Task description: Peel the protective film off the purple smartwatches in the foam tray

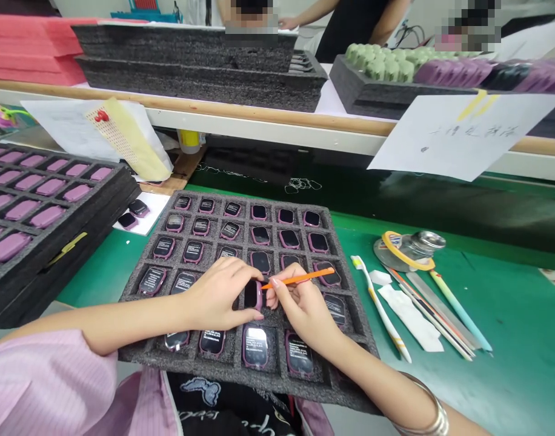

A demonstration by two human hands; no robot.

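Observation:
A grey foam tray (pixel 341 303) lies in front of me on the green bench, its cells holding several purple watch bodies with dark screens. My left hand (pixel 218 293) is closed on one purple watch body (pixel 254 295), held on edge over the tray's middle. My right hand (pixel 300 306) pinches a thin orange stick (pixel 300 278), whose tip touches the top edge of that watch body. The stick points up and to the right.
A second foam tray (pixel 54 236) of purple parts is stacked at the left. A toothbrush (pixel 380 309), pens, a steel ruler (pixel 441 309), white strips and a small metal dish (pixel 411 248) lie right of the tray. Two loose watch bodies (pixel 132 214) sit on paper. Other people stand behind the shelf.

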